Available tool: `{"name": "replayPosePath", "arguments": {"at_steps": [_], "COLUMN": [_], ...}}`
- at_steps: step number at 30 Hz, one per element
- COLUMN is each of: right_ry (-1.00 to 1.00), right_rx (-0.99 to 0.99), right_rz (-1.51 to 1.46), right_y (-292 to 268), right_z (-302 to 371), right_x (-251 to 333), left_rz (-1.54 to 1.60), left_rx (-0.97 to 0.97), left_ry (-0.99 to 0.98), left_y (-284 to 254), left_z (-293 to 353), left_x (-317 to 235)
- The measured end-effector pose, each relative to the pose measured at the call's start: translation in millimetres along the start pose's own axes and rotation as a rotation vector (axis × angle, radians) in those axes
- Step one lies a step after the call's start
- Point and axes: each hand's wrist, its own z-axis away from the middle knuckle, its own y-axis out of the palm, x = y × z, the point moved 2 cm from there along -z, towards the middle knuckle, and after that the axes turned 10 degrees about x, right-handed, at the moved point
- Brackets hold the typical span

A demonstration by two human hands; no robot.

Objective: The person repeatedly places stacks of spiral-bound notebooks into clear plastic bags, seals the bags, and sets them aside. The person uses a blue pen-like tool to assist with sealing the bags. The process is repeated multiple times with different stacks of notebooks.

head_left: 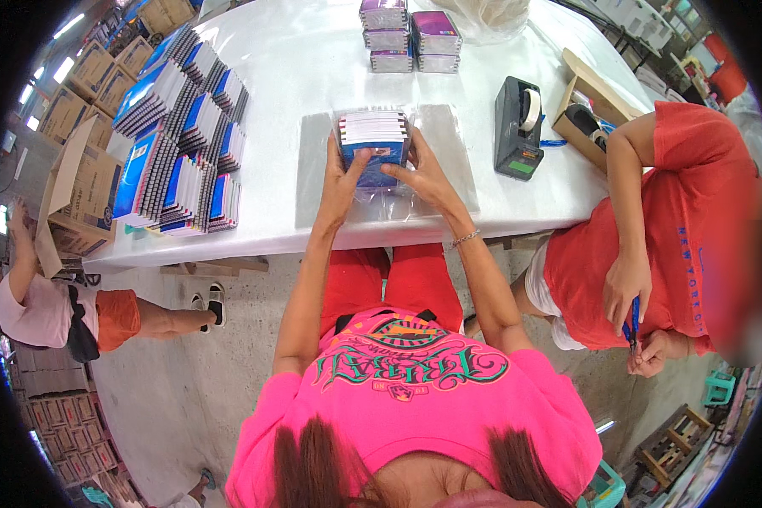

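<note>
A small stack of blue-covered notebooks (374, 129) sits between my hands near the front of the table, its white page edges upward in view. My left hand (344, 172) grips the stack's left side, thumb across the blue cover. From the right, my right hand (423, 175) closes on it, its thumb also on the front. Clear plastic film (389, 203) shows around and below the stack. Under it all lies a grey flat sheet (313, 165).
Rows of blue spiral notebooks (178, 135) stand piled at the left. Purple wrapped notebook stacks (411, 38) sit at the back. At the right are a black tape dispenser (518, 127) and an open carton (580, 110). A co-worker in red (652, 245) stands close by, holding a blue tool.
</note>
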Motion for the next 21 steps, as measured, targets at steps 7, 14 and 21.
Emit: {"name": "replayPosePath", "arguments": {"at_steps": [7, 14, 21], "right_ry": [-0.109, -0.297, -0.358], "right_rx": [-0.088, -0.296, -0.224], "right_rz": [0.218, 0.321, 0.564], "right_y": [-1, 8, 12], "right_z": [5, 20, 9], "right_x": [-3, 18, 25], "left_rz": [-0.093, -0.55, -0.828], "left_rx": [-0.067, -0.264, -0.11], "left_ry": [0.109, 0.322, 0.438], "left_y": [0, -2, -4], "left_z": [6, 8, -6], "left_x": [8, -15, -35]}}
